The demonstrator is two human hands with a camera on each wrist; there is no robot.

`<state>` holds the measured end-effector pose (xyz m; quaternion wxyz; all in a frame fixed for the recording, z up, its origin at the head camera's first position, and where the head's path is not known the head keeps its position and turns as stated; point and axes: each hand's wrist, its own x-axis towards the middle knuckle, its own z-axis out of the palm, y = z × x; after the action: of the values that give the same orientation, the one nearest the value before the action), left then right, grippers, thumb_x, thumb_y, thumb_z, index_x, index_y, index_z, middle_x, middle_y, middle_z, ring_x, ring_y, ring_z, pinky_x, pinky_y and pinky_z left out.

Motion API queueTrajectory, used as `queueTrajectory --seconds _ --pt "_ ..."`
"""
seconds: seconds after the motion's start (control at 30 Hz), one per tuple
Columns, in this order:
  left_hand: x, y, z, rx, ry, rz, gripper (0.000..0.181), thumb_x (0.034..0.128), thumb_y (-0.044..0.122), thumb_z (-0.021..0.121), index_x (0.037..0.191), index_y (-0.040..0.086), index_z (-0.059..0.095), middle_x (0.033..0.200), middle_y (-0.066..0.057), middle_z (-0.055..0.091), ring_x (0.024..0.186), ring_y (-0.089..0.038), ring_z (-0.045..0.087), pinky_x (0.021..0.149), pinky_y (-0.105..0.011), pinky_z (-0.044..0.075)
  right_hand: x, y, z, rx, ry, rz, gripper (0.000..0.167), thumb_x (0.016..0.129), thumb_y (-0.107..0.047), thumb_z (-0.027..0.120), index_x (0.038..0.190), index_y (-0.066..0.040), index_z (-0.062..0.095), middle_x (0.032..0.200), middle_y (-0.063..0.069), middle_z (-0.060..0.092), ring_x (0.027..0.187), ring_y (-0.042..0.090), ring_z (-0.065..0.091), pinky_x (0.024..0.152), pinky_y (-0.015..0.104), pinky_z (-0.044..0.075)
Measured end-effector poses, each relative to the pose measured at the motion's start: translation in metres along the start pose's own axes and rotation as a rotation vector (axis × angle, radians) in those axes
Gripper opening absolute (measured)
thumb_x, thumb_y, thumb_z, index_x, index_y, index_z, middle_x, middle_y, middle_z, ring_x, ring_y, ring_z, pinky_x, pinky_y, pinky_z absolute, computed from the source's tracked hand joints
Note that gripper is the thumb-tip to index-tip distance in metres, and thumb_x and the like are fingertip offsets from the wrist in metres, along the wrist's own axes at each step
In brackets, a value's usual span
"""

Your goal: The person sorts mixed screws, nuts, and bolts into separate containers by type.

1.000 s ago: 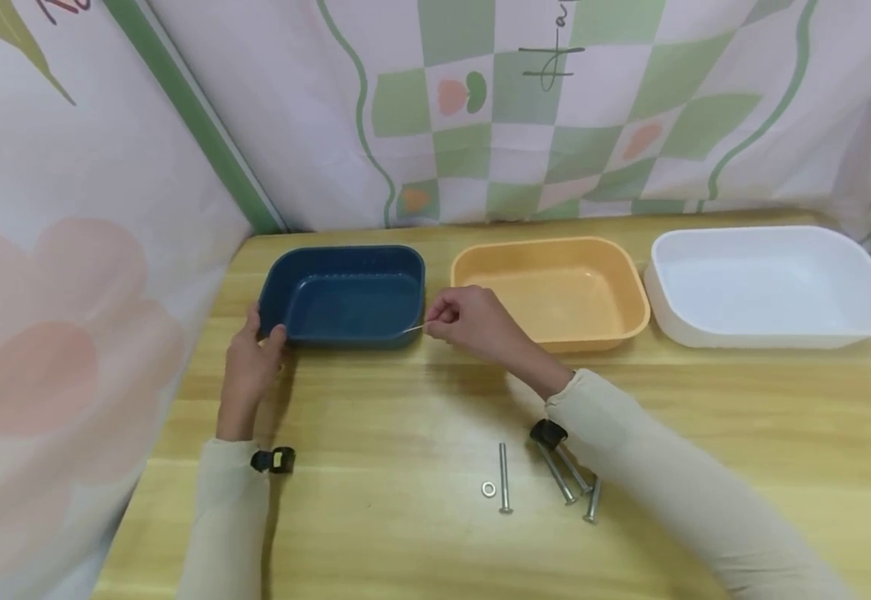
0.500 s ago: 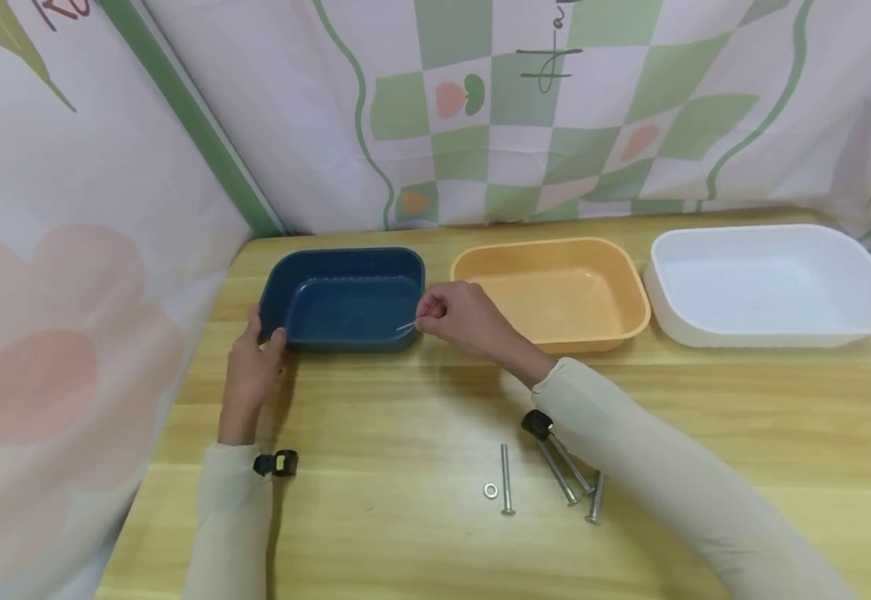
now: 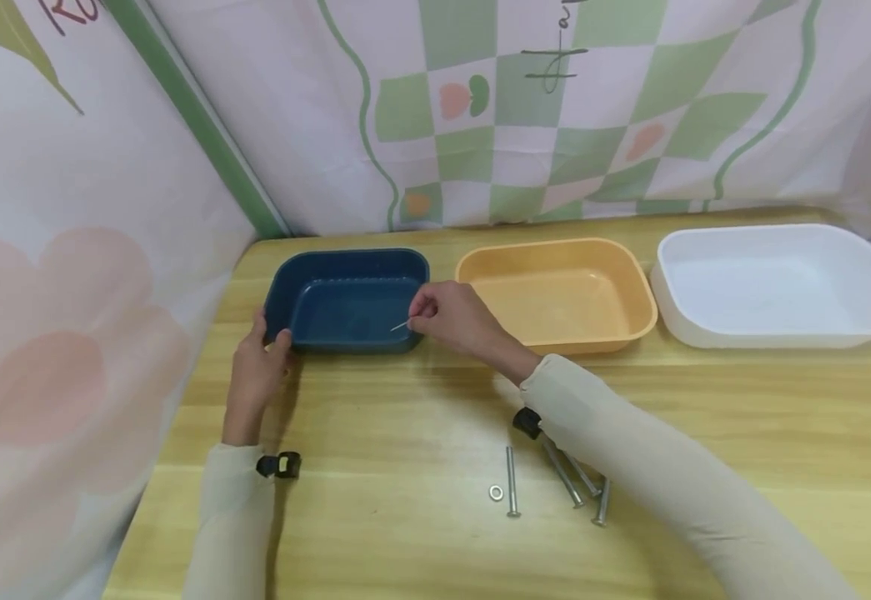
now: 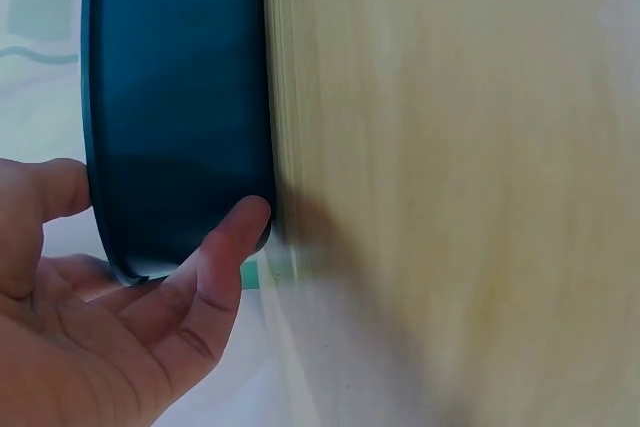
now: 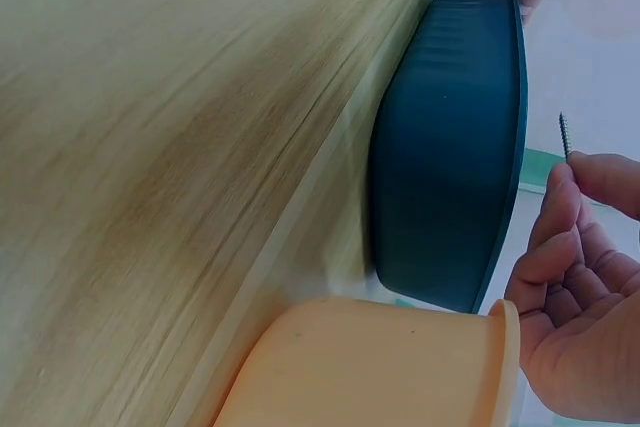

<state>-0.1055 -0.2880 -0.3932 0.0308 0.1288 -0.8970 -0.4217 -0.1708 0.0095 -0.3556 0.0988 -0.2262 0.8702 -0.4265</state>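
A thin threaded screw [image 5: 564, 134] is pinched between the thumb and index finger of my right hand [image 3: 450, 315]. Its pointed end reaches over the near right corner of a dark blue plastic bin [image 3: 345, 343]. At the bin's near left corner, my left hand [image 3: 253, 367] grips the wall. The left wrist view has that hand's thumb [image 4: 65, 187] at the rim and its fingers [image 4: 220, 257] against the outside and underside edge. The screw's head is hidden in the right fingers.
A yellow bin [image 3: 585, 340] and a white bin [image 3: 750, 335] stand in line to the right. Nearer on the wooden table [image 3: 375, 517] lie a long bolt [image 3: 512, 483], a small metal ring [image 3: 496, 493] and several more bolts [image 3: 564, 477], partly under the right forearm. A patterned cloth [image 3: 465, 158] hangs behind.
My right hand has moved a little left, carrying the screw farther over the blue bin. The left hand keeps its grip on the corner.
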Motion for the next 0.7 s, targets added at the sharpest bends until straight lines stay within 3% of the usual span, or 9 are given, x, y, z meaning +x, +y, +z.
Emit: queueTrajectory --seconds 0.7 --pt "0.002 -0.001 0.002 -0.025 0.013 -0.009 0.065 0.1068 0.022 0.046 0.16 0.004 0.013 0.146 -0.03 0.043 0.08 -0.034 0.066 0.061 -0.023 0.049 0.011 -0.004 0.011 -0.021 0.014 0.005 0.007 0.089 -0.013 0.075 0.086 -0.01 0.069 0.076 -0.001 0.067 0.071 0.015 0.062 0.065 0.03 0.048"
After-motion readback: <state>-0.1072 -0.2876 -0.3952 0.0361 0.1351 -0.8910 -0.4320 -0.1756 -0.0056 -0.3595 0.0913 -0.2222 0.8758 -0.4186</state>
